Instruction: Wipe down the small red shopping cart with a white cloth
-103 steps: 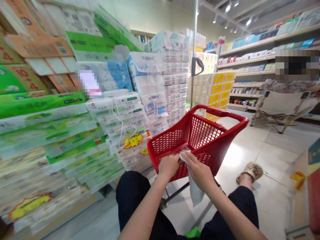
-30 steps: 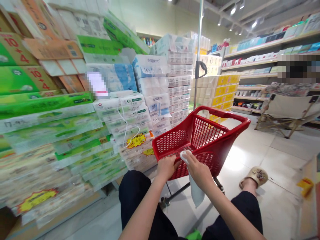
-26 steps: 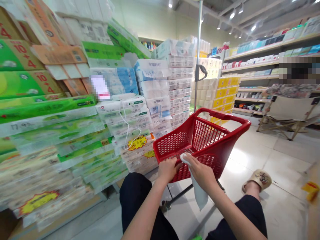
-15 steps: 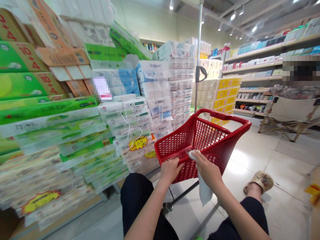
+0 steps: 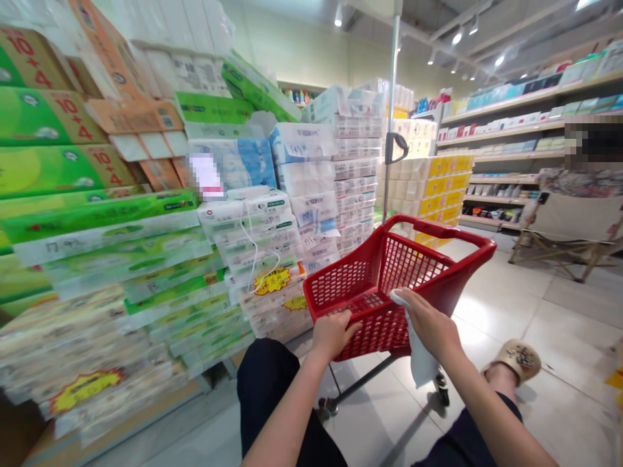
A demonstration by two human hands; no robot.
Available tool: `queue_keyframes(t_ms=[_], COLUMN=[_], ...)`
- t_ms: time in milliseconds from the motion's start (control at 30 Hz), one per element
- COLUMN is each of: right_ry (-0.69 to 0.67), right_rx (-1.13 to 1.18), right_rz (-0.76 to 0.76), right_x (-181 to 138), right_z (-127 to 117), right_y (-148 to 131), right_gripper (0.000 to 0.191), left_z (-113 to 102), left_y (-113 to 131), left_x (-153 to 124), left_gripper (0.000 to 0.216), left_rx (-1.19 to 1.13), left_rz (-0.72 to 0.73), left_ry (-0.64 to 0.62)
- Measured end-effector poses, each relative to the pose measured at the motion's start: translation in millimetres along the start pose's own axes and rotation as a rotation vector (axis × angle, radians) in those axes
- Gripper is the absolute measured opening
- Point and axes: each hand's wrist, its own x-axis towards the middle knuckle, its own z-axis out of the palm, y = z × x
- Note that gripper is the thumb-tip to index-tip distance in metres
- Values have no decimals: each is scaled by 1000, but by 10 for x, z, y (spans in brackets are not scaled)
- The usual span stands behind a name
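A red plastic shopping cart (image 5: 363, 279) with a perforated basket stands between my legs, its handle on the far right side. My left hand (image 5: 335, 334) is closed over the near rim of the basket at its left corner. Against the same rim, farther right, my right hand (image 5: 433, 321) presses a white cloth (image 5: 422, 357). The cloth pokes out past the fingertips and hangs down below the palm, outside the basket. My right fingers lie close together over it; their undersides are hidden.
Tall stacks of packaged tissue (image 5: 160, 253) rise on my left. A metal pole (image 5: 392, 84) stands behind the cart. At the right, a person sits in a folding chair (image 5: 572, 220) before stocked shelves (image 5: 506, 123). My clog-covered foot (image 5: 518, 360) rests on the tiles.
My right hand has slid right along the basket rim with the cloth. My left hand keeps its hold at the corner. The view has shifted slightly.
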Motion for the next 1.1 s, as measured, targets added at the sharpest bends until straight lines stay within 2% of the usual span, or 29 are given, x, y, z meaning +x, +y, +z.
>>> queue_keyframes(t_ms=[133, 267, 367, 467, 667, 733, 800, 867, 1000, 1100], right_ry=[-16, -83, -110, -128, -24, -3, 1, -12, -68, -78], right_rx=[-39, -18, 19, 50, 50, 30, 3, -9, 31, 53], right_rz=[-22, -146, -238, -260, -106, -66, -51, -81, -234, -302], right_x=[-44, -175, -237, -220, -81, -62, -74, -113, -224, -267], right_z=[60, 208, 277, 262, 100, 76, 97, 160, 314, 342], right_y=[-243, -671, -856, -798, -241, -155, -202, -367, -785, -898], right_gripper=[54, 57, 60, 58, 52, 53, 55, 56, 60, 63], left_z=[5, -18, -51, -71, -50, -41, -39, -47, -85, -102], left_y=[17, 12, -11, -34, -46, -40, -32, -24, -25, -34], left_x=[-3, -11, -26, -44, -61, -59, -54, -49, -55, -69], left_gripper=[41, 38, 37, 36, 43, 44, 44, 42, 36, 33], left_rx=[0, -8, -27, -31, -8, -6, -5, -3, -19, -32], left_rz=[-29, -54, -57, -70, -78, -85, -92, -96, -89, -67], left_ry=[12, -13, -29, -42, -23, -16, -16, -22, -37, -42])
